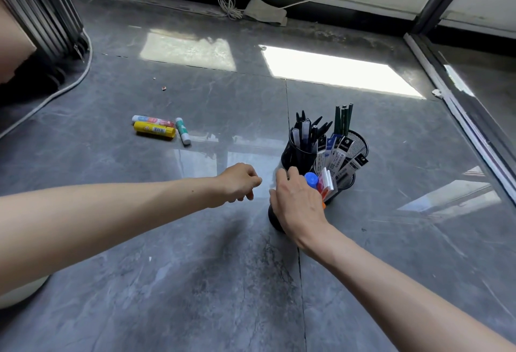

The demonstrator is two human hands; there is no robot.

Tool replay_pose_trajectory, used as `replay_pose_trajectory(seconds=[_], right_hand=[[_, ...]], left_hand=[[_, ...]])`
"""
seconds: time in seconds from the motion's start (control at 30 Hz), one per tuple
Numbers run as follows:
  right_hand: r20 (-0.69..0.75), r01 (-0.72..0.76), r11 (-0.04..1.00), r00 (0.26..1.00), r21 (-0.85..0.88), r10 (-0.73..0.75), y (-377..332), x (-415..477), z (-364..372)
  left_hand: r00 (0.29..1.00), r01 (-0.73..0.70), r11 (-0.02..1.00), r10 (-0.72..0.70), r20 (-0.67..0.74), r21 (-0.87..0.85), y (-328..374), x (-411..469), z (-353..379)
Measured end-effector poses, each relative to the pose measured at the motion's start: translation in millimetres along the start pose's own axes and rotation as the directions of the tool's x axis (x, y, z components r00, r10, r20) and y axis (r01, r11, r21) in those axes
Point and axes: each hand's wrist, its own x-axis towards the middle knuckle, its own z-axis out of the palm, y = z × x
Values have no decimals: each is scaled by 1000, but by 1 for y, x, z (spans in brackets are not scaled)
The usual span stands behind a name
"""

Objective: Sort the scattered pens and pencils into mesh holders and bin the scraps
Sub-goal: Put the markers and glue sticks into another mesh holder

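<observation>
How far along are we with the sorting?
Done: pens and pencils stand in mesh holders. In hand: right hand grips the near holder. Remaining: three glue sticks lie loose on the floor, and small scraps beyond them are not yet binned.

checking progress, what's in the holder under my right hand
A blue cap shows past the right hand, perhaps inside; the hand grips the holder from above, covering the rest.
</observation>
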Motion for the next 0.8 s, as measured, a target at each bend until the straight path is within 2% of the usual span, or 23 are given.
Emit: replay_pose_trajectory(seconds=[0.27, 0.37, 0.43, 0.47, 0.6, 0.73, 0.8], right_hand=[[-23, 50, 997, 999, 65, -49, 4, 1, -5], [-130, 124, 992, 984, 30, -119, -2, 4, 0], [-152, 147, 989, 978, 23, -142, -12, 10, 0], [-178, 169, 985, 970, 22, -163, -16, 15, 4], [-82, 226, 967, 973, 120, -217, -42, 35, 18], [52, 221, 954, 970, 202, -236, -69, 59, 28], [113, 186, 946, 968, 266, -223, -80, 72, 35]], left_hand=[[1000, -19, 999, 18, 6, 36, -4, 2, -1], [1000, -16, 1000, 16, 9, 15, -8, 3, -3], [1000, -14, 1000, 14, -15, 18, -12, 5, -6], [999, -9, 1000, 10, -50, 25, -15, 8, -8], [963, 40, 978, 17, -269, 204, -36, 30, -30], [859, 205, 944, -46, -509, 260, -69, 55, -78], [812, 245, 901, 11, -583, 358, -83, 61, -105]])
